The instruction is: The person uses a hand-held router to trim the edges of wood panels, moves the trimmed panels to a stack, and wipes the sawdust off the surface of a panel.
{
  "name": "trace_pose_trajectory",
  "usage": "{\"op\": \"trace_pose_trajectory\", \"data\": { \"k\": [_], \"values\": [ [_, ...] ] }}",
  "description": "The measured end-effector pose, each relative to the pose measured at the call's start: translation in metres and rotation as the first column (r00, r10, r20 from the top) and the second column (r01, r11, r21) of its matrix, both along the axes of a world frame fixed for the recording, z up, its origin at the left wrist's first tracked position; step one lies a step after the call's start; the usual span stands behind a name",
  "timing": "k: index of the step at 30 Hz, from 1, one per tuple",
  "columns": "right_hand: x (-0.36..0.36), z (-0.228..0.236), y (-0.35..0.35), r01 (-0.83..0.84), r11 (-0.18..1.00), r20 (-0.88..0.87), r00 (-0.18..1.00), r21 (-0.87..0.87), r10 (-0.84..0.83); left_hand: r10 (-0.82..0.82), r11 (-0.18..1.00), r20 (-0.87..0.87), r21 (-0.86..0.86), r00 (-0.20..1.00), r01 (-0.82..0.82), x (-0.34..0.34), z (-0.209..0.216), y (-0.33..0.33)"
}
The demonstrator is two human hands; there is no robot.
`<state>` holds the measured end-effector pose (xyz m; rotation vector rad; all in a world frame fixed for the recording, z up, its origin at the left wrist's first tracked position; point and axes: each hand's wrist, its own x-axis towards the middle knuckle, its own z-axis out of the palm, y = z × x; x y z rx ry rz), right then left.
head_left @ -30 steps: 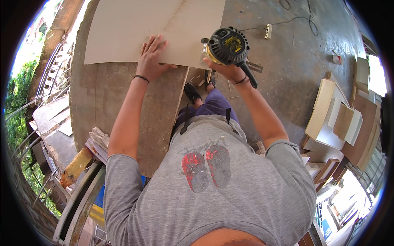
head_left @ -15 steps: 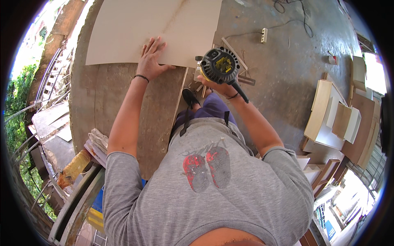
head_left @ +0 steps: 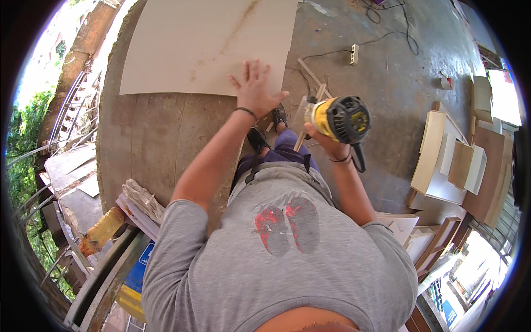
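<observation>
Left hand [head_left: 255,91], fingers spread flat, presses the panel [head_left: 210,44] on the tabletop [head_left: 149,144]. At three o'clock, right hand [head_left: 326,145] seemingly grips the router [head_left: 337,119].

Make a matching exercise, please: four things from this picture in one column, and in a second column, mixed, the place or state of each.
Things:
1. left hand
2. right hand
3. power strip
4. pale board

Places or states:
A. lies on the concrete floor with its cable
B. pressed flat on the near edge of the board
C. lies on the brown workbench
D. holds the yellow and black router

Pairs: 1-B, 2-D, 3-A, 4-C
</observation>
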<state>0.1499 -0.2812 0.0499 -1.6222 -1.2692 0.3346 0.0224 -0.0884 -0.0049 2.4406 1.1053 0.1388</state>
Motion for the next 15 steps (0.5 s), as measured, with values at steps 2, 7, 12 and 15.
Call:
{"op": "trace_pose_trajectory", "data": {
  "k": [2,7,12,15],
  "values": [
    [0.01,0.005,-0.003,0.06,0.998,-0.059,0.996,-0.016,-0.061,0.013,0.995,-0.047,0.098,0.999,-0.009,0.01,-0.008,-0.015],
    [0.024,-0.004,0.002,0.083,0.996,-0.01,0.996,-0.039,-0.083,-0.067,0.998,0.027,0.019,0.997,0.066,-0.001,-0.006,-0.016],
    [0.001,-0.035,0.04,-0.029,1.0,-0.172,0.985,0.01,0.031,0.008,0.998,0.203,0.064,0.979,-0.021,-0.027,-0.029,0.042],
    [-0.001,-0.079,0.05,-0.101,0.993,0.112,0.988,-0.052,0.107,0.118,0.96,0.102,0.242,0.988,-0.14,-0.035,-0.04,0.095]
  ]
}}
